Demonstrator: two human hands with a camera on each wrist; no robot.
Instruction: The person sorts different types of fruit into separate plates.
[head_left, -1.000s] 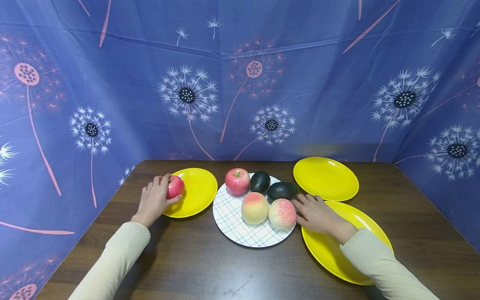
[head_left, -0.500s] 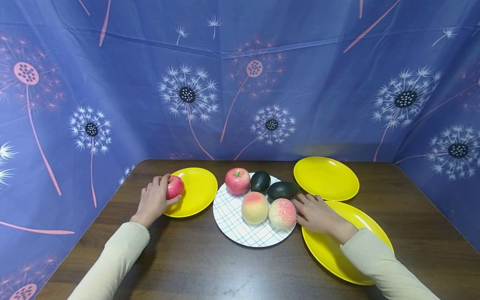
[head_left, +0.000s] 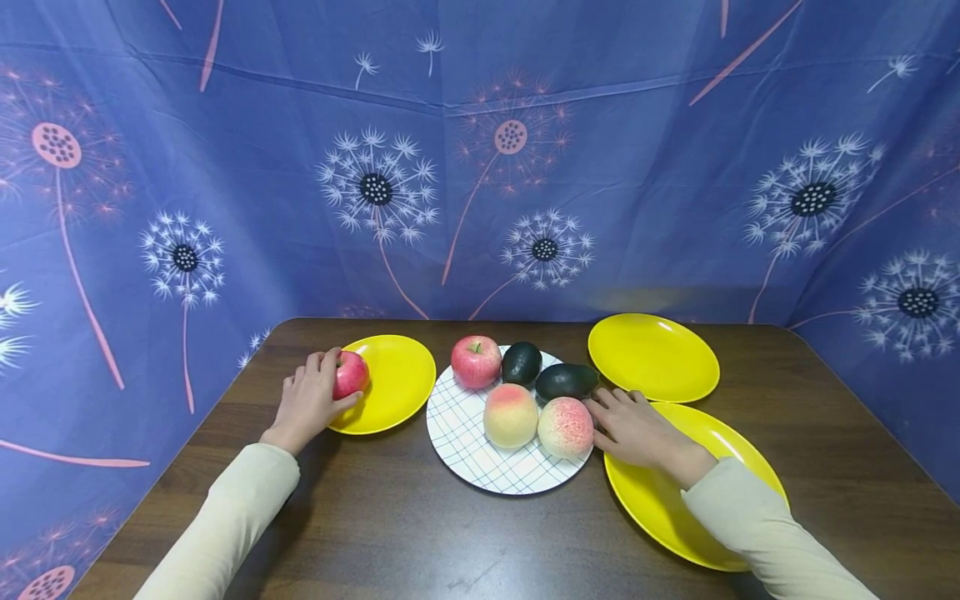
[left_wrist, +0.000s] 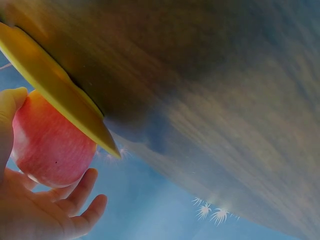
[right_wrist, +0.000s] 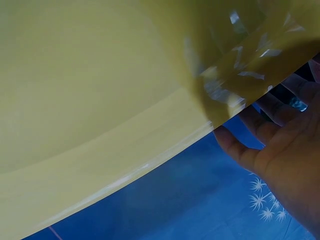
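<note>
My left hand (head_left: pixel 305 402) curls round a red apple (head_left: pixel 351 374) at the left side of the small yellow plate (head_left: pixel 405 379). In the left wrist view, thumb and fingers lie on both sides of the apple (left_wrist: pixel 52 145), close over the plate's rim. My right hand (head_left: pixel 637 431) reaches over the large yellow plate (head_left: pixel 697 525) to the right edge of a white checked plate (head_left: pixel 465 454). Its relaxed fingertips are right beside a speckled peach (head_left: pixel 566 427) and a dark green avocado (head_left: pixel 567 381). The right wrist view shows the fingers slightly bent and spread.
Also on the checked plate are another apple (head_left: pixel 476 362), another avocado (head_left: pixel 521 364) and a yellow-pink peach (head_left: pixel 511 417). A third yellow plate (head_left: pixel 652 358) stands at the back right of the wooden table (head_left: pixel 375 517). Blue dandelion-print cloth (head_left: pixel 480 183) hangs behind.
</note>
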